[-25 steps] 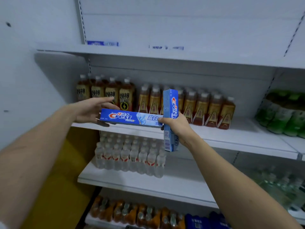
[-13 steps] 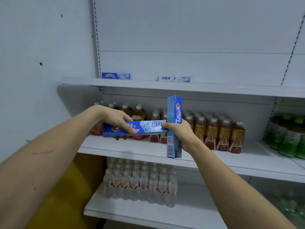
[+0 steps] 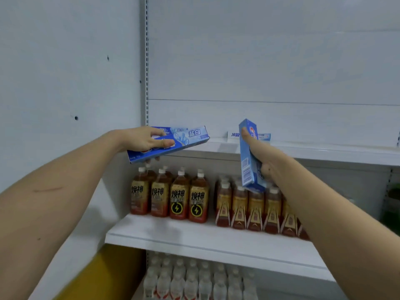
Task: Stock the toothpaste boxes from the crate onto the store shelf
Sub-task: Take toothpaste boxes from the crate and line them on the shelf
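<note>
My left hand (image 3: 145,140) grips a blue toothpaste box (image 3: 190,139) lying almost flat, its right end over the left part of the top shelf (image 3: 303,151). In my right hand (image 3: 259,156) a second blue toothpaste box (image 3: 249,169) stands nearly upright in front of the shelf edge, thumb up along its face. Behind that box a white and blue toothpaste box (image 3: 265,136) lies on the top shelf. Another box may lie behind my left hand; I cannot tell. The crate is out of view.
Brown drink bottles (image 3: 179,198) and amber tea bottles (image 3: 257,211) fill the shelf below. Clear water bottles (image 3: 194,280) stand on the shelf under that. A white wall (image 3: 65,83) closes the left side, and green bottles show at the far right edge.
Both hands rose to the top shelf and moved apart. The left box, which touched the right box before, now reaches onto the shelf at the left. The view tilted upward.
</note>
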Motion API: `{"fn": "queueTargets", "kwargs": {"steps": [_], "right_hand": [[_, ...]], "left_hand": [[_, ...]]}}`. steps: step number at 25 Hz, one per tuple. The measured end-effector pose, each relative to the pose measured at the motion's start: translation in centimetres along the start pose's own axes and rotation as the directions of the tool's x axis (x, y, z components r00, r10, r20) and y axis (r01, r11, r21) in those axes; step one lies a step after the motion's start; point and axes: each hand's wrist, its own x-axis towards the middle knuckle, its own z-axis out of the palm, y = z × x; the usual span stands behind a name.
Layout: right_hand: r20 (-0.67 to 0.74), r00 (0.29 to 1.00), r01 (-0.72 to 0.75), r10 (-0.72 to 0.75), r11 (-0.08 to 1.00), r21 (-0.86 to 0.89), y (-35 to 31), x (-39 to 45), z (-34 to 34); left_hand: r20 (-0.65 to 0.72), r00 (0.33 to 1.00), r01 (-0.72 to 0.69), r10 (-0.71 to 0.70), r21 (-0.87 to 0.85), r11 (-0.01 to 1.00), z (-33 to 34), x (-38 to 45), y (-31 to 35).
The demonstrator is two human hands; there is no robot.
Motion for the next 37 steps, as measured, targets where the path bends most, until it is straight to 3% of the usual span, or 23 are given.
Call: {"fn": "queueTargets", "kwargs": {"steps": [3, 9, 15, 23, 27, 29, 34, 37], "right_hand": [[-0.008, 1.0, 0.02, -0.021, 0.998, -0.053, -3.5, 2.6, 0.3], [-0.005, 0.997, 0.071, -0.074, 0.972, -0.222, -7.6, 7.5, 1.4], [-0.018, 0.978, 0.18, -0.206, 0.888, -0.424, -10.7, 15.4, 3.4], [0.196, 0.943, 0.319, -0.269, 0.562, -0.763, -12.1, 27.9, 8.8], [0.346, 0.907, 0.402, -0.241, 0.243, -0.883, -12.8, 32.9, 11.9], [0.386, 0.892, 0.423, -0.234, 0.134, -0.896, -12.7, 35.1, 12.6], [0.417, 0.901, 0.42, -0.116, -0.005, -0.908, -11.0, 39.1, 12.8], [0.43, 0.898, 0.429, -0.098, -0.033, -0.903, -10.4, 40.3, 12.4]], "left_hand": [[-0.053, 0.998, 0.035, -0.042, -0.113, 0.993, -1.1, 2.8, -0.3], [-0.169, 0.985, 0.026, -0.039, -0.08, 0.996, -3.9, 8.7, -0.3], [-0.13, 0.989, 0.074, -0.076, -0.024, 0.997, -5.1, 15.4, -3.5], [0.039, 0.991, 0.128, -0.129, 0.034, 0.991, -7.0, 26.5, -10.8], [0.121, 0.978, 0.149, -0.168, 0.152, 0.977, -8.1, 31.2, -13.1], [0.153, 0.972, 0.149, -0.178, 0.18, 0.972, -8.0, 33.1, -13.7], [0.235, 0.951, 0.129, -0.202, 0.295, 0.947, -6.2, 36.5, -13.5], [0.271, 0.933, 0.149, -0.235, 0.304, 0.941, -5.5, 37.0, -13.2]]}}
